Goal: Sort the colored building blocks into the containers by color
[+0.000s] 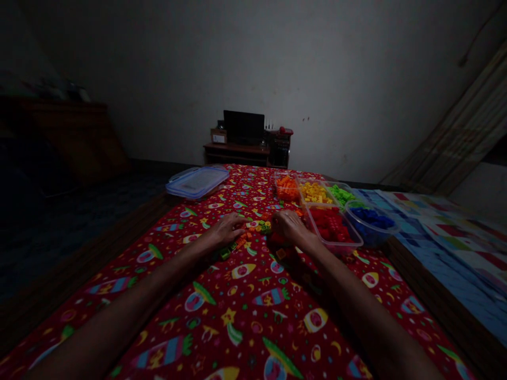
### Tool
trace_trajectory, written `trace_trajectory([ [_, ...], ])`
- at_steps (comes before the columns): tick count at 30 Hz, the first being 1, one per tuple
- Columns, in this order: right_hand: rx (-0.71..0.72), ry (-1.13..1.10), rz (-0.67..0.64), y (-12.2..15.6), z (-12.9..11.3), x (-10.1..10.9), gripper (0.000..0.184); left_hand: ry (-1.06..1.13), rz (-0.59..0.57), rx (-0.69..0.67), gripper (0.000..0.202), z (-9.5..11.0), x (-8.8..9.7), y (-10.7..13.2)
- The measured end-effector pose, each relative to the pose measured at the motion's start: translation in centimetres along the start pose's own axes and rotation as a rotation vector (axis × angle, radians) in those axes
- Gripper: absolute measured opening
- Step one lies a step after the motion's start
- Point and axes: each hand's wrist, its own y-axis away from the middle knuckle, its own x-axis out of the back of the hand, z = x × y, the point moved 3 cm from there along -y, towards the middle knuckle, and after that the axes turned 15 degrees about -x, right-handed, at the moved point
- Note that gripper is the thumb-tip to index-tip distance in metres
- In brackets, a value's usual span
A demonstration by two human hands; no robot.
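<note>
Both my arms reach forward over a red rocket-print cloth (245, 316). My left hand (224, 230) rests palm down with its fingers curled toward a small pile of loose coloured bricks (257, 228). On the other side of that pile lies my right hand (291, 226), fingers bent down onto the bricks. What the fingertips of either hand pinch is too small and dark to make out. Just right of my right hand stands a clear tub of red bricks (332, 226).
Clear tubs hold orange bricks (287, 187), yellow bricks (316, 192), green bricks (341, 194) and blue bricks (372, 219). A stack of clear lids with blue rims (197, 182) lies at the far left. A low shelf with a dark screen (243, 126) stands by the wall.
</note>
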Motion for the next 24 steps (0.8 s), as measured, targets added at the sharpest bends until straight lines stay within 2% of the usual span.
trace_trajectory([
  [5,0.077,-0.098,0.039,-0.6,-3.1,-0.7,0.019,0.049,0.119,0.034,0.029,-0.4,1.5,-0.3],
  [10,0.139,-0.007,0.009,-1.0,-5.5,-2.2,0.018,0.362,0.218,0.192,0.043,-1.3,2.8,0.3],
  [13,0.186,0.056,-0.017,-1.4,-6.5,-2.8,0.015,0.486,0.196,0.276,0.050,-1.5,3.0,1.1],
  [15,0.238,0.079,-0.087,-1.6,-7.2,-3.2,0.017,0.523,0.169,0.307,0.050,-1.6,3.0,1.6],
  [19,0.340,0.112,-0.233,-1.5,-8.1,-3.8,0.030,0.556,0.138,0.277,0.043,-1.8,2.7,2.0],
  [24,0.387,0.038,-0.206,-0.4,-7.4,-4.1,0.024,0.544,0.112,0.250,0.037,-2.7,2.0,2.1],
])
